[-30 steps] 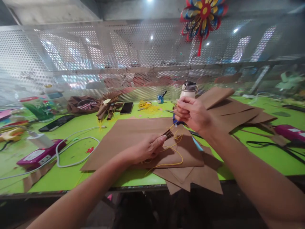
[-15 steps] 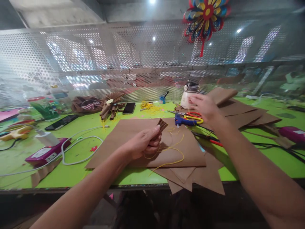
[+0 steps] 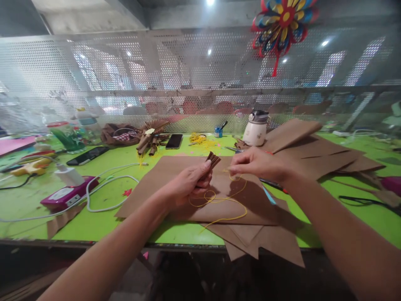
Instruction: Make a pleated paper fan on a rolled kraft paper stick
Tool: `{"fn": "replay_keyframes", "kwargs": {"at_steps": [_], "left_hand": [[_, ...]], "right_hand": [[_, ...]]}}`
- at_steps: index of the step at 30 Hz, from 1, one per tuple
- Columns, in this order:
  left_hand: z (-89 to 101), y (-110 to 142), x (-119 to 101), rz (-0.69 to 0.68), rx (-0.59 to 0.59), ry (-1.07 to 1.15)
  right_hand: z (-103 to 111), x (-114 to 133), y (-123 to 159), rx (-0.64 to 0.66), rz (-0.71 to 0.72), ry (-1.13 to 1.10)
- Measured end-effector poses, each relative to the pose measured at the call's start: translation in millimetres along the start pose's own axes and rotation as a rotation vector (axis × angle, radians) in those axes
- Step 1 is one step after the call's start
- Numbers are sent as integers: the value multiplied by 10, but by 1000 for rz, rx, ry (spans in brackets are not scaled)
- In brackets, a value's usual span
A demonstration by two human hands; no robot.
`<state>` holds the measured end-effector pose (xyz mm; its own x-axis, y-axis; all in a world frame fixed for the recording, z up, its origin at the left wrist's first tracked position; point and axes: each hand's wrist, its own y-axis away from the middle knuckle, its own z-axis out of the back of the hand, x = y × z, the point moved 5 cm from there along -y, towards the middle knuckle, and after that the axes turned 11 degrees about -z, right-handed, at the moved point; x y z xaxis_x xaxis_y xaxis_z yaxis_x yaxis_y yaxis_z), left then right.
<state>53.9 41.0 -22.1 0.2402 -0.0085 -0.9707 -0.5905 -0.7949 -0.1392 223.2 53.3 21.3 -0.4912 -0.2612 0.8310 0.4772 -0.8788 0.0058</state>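
My left hand (image 3: 192, 179) is closed around a narrow bundle of pleated brown paper (image 3: 213, 159), whose folded end sticks up past the thumb. Beneath both hands lies a large sheet of brown paper (image 3: 150, 188). A loose yellow thread (image 3: 230, 200) curls across that sheet in loops. My right hand (image 3: 255, 164) is just to the right of the bundle, thumb and fingertips pinched on the thread. It covers most of the scissors and glue gun behind it.
Brown paper sheets (image 3: 313, 144) are piled at right beside a white flask (image 3: 255, 133). Along the back lie a phone (image 3: 174, 141), yellow threads (image 3: 200, 140) and rolled paper pieces (image 3: 147, 144). A purple power strip (image 3: 67, 195) with a white cable (image 3: 89, 202) sits at left.
My right hand has come down and left from in front of the flask to the yellow thread and pinches it. My left hand keeps its hold on the pleated paper. The view has shifted slightly.
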Motion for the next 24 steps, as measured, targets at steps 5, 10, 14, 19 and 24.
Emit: {"fn": "replay_keyframes", "kwargs": {"at_steps": [5, 10, 14, 19, 24], "left_hand": [[-43, 0, 77, 55, 94, -37], [-134, 19, 56, 31, 157, -142], [-188, 10, 79, 33, 176, -194], [-180, -17, 173, 49, 152, -181], [-219, -18, 173, 51, 128, -184]], "right_hand": [[208, 175, 151, -31, 299, -510], [49, 230, 83, 14, 330, -819], [110, 149, 13, -146, 274, -897], [162, 112, -12, -151, 246, -892], [193, 92, -22, -166, 218, -940]]}}
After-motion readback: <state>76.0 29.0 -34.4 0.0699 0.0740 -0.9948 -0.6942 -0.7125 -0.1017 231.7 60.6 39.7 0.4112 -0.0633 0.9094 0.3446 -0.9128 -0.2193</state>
